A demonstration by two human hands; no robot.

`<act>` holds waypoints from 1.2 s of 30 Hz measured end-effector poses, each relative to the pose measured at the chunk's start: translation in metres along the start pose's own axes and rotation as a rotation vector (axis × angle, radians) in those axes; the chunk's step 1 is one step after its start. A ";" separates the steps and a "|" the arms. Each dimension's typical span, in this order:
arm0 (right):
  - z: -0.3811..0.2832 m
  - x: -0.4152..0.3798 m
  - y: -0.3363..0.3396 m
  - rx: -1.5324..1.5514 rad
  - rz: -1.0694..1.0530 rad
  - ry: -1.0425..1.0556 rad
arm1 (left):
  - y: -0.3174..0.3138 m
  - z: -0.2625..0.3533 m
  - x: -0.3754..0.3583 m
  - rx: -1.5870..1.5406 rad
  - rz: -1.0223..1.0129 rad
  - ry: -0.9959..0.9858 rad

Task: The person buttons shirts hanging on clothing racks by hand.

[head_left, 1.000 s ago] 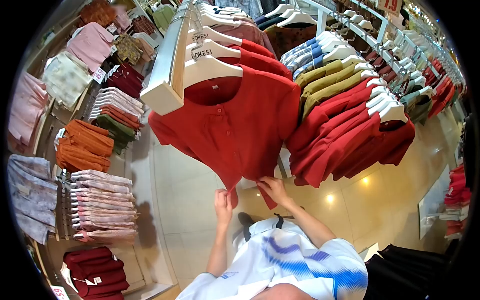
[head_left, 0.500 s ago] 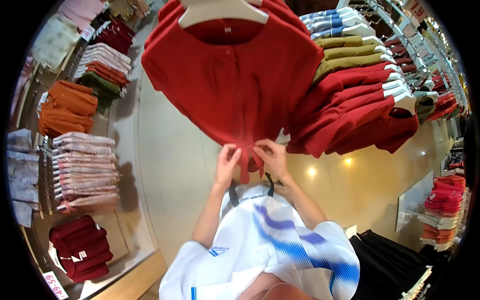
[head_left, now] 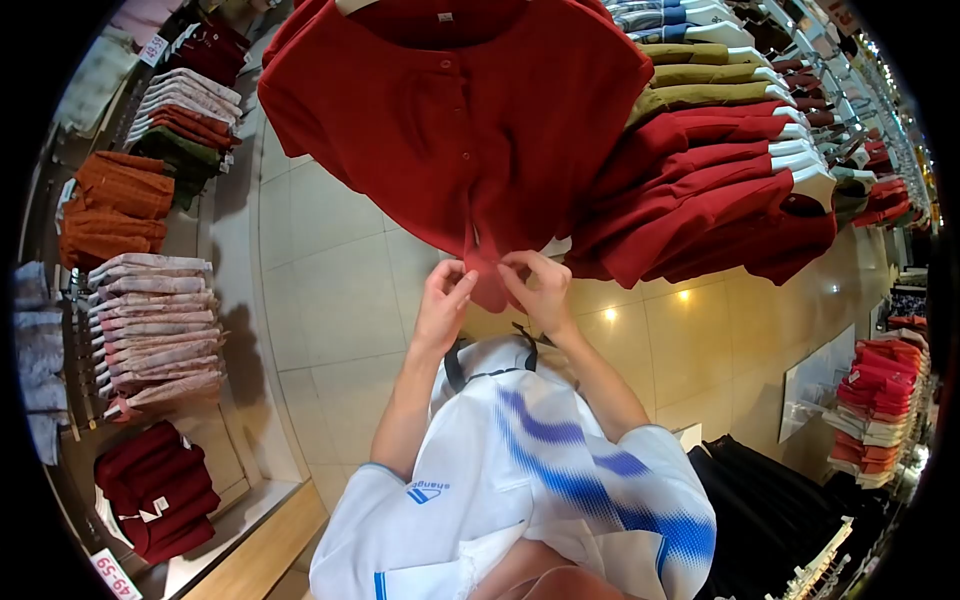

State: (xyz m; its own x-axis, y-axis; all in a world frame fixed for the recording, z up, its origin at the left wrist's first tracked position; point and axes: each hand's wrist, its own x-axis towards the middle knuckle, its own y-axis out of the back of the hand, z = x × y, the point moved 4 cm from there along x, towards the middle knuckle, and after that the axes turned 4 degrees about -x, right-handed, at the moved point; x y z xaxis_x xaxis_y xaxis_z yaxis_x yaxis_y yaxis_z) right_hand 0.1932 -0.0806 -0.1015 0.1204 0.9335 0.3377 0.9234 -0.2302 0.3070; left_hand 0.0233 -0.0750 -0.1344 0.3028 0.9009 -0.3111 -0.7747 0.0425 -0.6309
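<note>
A red blouse [head_left: 440, 120] with a buttoned front hangs in front of me on a white hanger [head_left: 358, 4]. At its lower front, my left hand [head_left: 445, 303] pinches one side of the hem between thumb and fingers. Opposite it, my right hand [head_left: 543, 292] is closed in a pinch on the other side of the hem, a short way from the left. A flap of red cloth [head_left: 486, 292] hangs between the two hands, below the button line. More red fabric shows behind the blouse's left shoulder.
Red tops [head_left: 690, 190] and mustard tops [head_left: 700, 75] hang on a rail at right. Along the left wall are patterned garments [head_left: 155, 320], orange ones [head_left: 118, 205] and a dark red one [head_left: 155, 490]. Black garments [head_left: 770, 510] hang at lower right. Tiled floor [head_left: 330, 250] lies below.
Both hands have moved up a little in view, still at the blouse hem. The separate dangling strips of red cloth now appear as one wider flap between my fingers.
</note>
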 end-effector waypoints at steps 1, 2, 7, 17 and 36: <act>-0.004 -0.001 0.002 -0.043 0.001 0.020 | -0.006 0.003 -0.002 0.042 0.033 -0.039; -0.008 -0.002 0.003 -0.045 0.003 0.017 | -0.011 0.004 -0.003 0.085 0.066 -0.076; -0.005 -0.001 -0.002 0.070 -0.032 -0.093 | -0.008 -0.009 0.004 0.229 0.025 -0.182; -0.003 -0.002 -0.001 0.085 -0.059 -0.146 | -0.014 -0.007 0.001 0.417 0.043 -0.255; 0.003 -0.002 -0.008 0.254 -0.201 -0.205 | 0.007 -0.003 0.007 0.127 -0.167 -0.049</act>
State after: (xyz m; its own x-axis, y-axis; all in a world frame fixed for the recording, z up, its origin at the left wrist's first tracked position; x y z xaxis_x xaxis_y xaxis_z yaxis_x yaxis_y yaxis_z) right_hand 0.1870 -0.0800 -0.1076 -0.0258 0.9946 0.1001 0.9939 0.0147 0.1096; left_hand 0.0219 -0.0699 -0.1432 0.4074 0.8968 -0.1727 -0.7808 0.2439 -0.5753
